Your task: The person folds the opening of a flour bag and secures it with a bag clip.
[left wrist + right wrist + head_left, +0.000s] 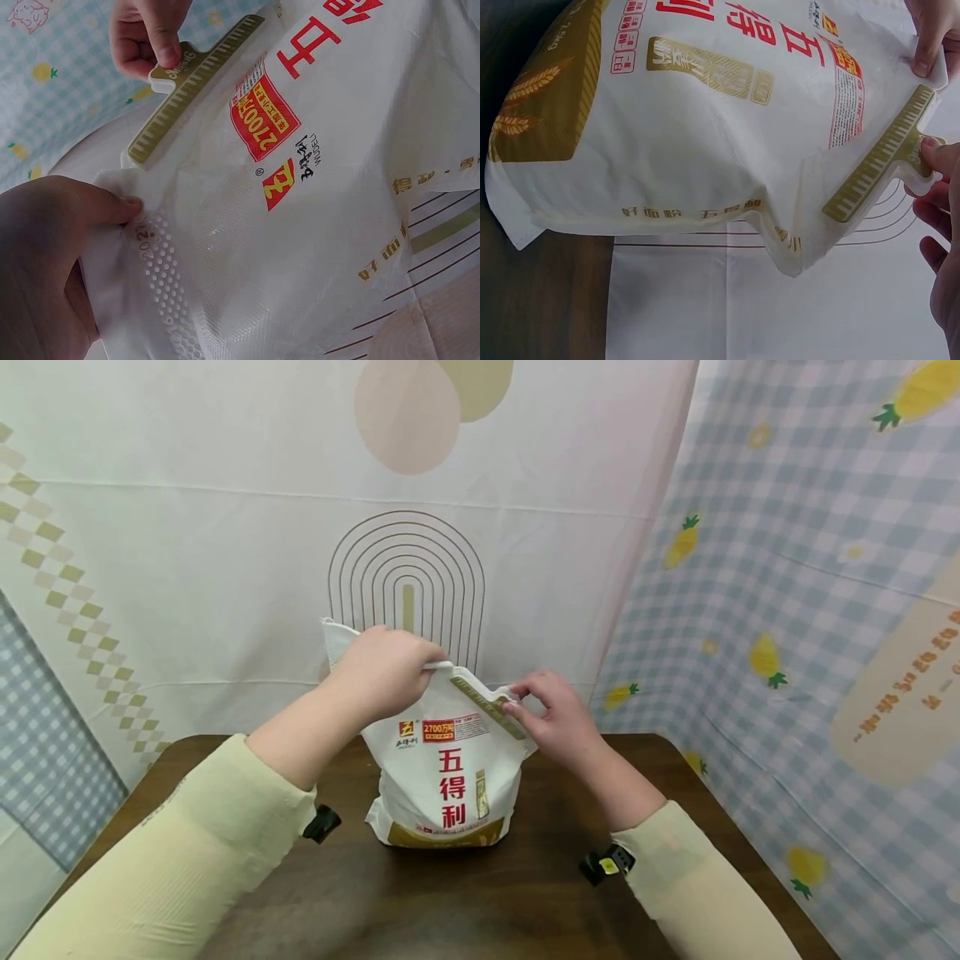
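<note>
A white flour bag with red lettering and a gold base stands upright on the table. My left hand grips its top edge on the left side, thumb on the printed side in the left wrist view. On the right part of the top edge sits a long olive-gold sealing clip, lying slantwise across the bag. My right hand pinches the clip's handle between thumb and fingers. In the left wrist view the clip's near end lies close to my left thumb.
The dark wooden table runs under the bag and both forearms. Behind it hangs a pale cloth with printed arches, and a checked pineapple cloth hangs along the right. Each wrist wears a small black camera, the right one near its cuff.
</note>
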Demonstrator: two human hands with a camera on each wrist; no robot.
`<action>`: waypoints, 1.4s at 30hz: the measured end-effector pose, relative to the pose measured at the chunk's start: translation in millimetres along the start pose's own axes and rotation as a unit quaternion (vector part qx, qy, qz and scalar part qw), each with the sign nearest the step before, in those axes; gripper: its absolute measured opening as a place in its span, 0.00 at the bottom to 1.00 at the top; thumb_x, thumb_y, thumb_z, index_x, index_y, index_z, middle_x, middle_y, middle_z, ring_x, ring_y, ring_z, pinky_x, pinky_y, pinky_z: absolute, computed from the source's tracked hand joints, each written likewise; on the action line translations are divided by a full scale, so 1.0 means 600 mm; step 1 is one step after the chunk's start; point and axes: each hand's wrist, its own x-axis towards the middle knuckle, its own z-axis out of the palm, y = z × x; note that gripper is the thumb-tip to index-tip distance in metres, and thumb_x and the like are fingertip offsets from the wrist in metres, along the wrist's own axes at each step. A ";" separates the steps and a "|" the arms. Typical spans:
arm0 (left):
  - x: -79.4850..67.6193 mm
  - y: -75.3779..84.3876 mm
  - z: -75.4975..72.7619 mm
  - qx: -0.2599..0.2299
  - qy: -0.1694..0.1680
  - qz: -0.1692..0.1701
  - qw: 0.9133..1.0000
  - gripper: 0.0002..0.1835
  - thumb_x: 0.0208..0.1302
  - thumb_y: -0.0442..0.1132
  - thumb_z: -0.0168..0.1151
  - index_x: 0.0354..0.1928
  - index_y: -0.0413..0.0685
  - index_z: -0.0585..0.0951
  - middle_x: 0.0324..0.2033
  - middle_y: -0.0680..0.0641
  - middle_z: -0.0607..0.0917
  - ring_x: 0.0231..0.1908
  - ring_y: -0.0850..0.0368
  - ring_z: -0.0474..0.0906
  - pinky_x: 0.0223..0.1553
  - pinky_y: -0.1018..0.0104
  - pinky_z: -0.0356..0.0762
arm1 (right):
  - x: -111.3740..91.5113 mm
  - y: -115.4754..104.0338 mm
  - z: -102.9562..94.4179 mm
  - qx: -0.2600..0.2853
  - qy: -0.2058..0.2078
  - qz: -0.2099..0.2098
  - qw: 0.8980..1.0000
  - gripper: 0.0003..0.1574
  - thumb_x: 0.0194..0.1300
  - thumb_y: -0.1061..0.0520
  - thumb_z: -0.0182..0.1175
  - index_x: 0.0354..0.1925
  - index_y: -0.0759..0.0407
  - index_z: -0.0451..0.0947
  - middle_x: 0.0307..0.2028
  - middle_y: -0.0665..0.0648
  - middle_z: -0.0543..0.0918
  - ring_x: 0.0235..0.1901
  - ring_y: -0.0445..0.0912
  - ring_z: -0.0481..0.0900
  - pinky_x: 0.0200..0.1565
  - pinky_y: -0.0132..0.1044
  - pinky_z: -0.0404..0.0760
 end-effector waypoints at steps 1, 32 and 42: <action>0.000 0.000 0.000 0.001 0.000 0.000 1.000 0.14 0.69 0.39 0.57 0.52 0.56 0.86 0.47 0.52 0.88 0.48 0.52 0.84 0.52 0.49 0.75 | 0.000 0.000 0.000 0.000 0.000 0.001 1.000 0.09 0.61 0.57 0.70 0.38 0.58 0.82 0.37 0.53 0.83 0.41 0.49 0.77 0.45 0.47 0.75; -0.001 0.002 0.000 0.001 0.006 -0.004 1.000 0.14 0.68 0.38 0.58 0.50 0.56 0.87 0.46 0.53 0.88 0.48 0.53 0.84 0.51 0.49 0.75 | -0.007 0.004 0.012 0.016 0.024 0.022 0.999 0.15 0.61 0.57 0.70 0.46 0.61 0.84 0.40 0.56 0.84 0.44 0.52 0.79 0.49 0.50 0.76; -0.001 0.007 -0.004 0.014 -0.003 -0.005 1.000 0.14 0.68 0.38 0.57 0.50 0.57 0.87 0.45 0.53 0.88 0.47 0.52 0.84 0.51 0.50 0.74 | -0.012 0.001 0.015 0.015 0.006 0.068 0.998 0.19 0.66 0.54 0.66 0.52 0.61 0.82 0.43 0.57 0.82 0.46 0.51 0.78 0.51 0.51 0.76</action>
